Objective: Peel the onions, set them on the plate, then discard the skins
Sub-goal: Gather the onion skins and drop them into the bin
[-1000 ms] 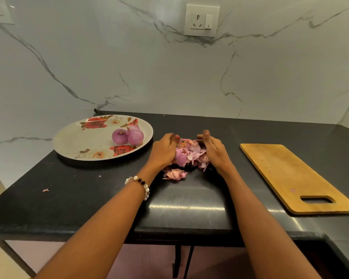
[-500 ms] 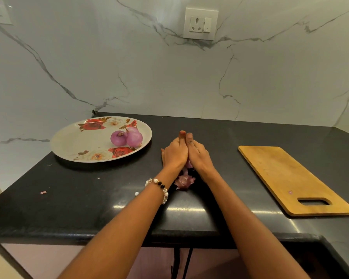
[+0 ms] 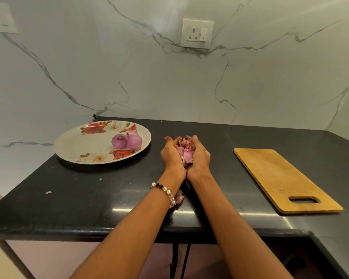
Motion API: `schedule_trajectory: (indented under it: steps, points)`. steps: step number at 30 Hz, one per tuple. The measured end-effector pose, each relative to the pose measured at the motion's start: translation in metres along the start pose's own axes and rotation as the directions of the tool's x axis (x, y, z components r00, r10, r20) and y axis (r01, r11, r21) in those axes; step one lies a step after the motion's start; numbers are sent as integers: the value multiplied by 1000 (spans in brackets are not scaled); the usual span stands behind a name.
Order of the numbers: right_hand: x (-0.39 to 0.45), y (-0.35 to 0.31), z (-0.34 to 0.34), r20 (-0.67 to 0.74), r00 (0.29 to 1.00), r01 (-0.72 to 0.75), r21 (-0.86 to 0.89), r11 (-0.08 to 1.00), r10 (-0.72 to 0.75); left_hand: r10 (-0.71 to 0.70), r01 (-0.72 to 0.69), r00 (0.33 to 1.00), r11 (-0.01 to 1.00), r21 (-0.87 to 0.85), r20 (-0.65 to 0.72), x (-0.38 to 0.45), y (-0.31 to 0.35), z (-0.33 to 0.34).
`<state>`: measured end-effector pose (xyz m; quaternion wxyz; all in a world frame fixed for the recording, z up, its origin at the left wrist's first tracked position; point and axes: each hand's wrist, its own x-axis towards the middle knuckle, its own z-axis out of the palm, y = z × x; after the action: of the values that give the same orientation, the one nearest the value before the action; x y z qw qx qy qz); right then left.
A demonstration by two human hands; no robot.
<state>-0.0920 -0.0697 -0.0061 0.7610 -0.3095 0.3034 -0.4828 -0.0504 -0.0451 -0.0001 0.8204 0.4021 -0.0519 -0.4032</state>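
both hands [image 3: 185, 156] cupped round onion skins [image 3: 184, 151] above black counter [image 3: 89, 198]

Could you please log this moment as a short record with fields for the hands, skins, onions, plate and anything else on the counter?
left hand: cupped, holding the onion skins together with the right
right hand: cupped against the left, fingers curled round the skins
stray skins: one piece on the counter by the left wrist, one scrap far left
onions: two, peeled, side by side on the plate
plate: floral, left of the hands
cutting board: wooden, right of the hands
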Motion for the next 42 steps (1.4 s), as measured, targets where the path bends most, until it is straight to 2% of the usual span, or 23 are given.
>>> schedule_trajectory:
  steps: [10,15,23,28,31,34,37,42]
  points:
    - [-35,-16,51,97,990,100,60,993,-106,126,-124,987,992,-27,98,-23,54,4]
    - [-85,6,84,173,982,61,109,992,-79,167,-158,983,981,-108,81,-52,96,-32]
    - [-193,103,138,360,925,-179,127,976,122,361,-367,930,924,-106,-72,-123,166,-162]
    - [-248,191,168,465,838,-339,33,940,286,395,-433,900,858,-276,-183,-147,197,-263]
    - [-274,248,179,537,759,-414,-39,909,369,436,-509,857,798,-323,-274,-153,209,-325]
    - [-285,298,184,583,700,-444,-99,891,413,428,-541,837,741,-398,-341,-154,211,-374]
    - [-280,346,178,552,680,-458,-194,867,483,360,-534,834,719,-444,-419,-139,201,-417]
    - [-244,437,145,327,737,-475,-371,798,591,145,-454,834,729,-513,-532,-90,152,-489]
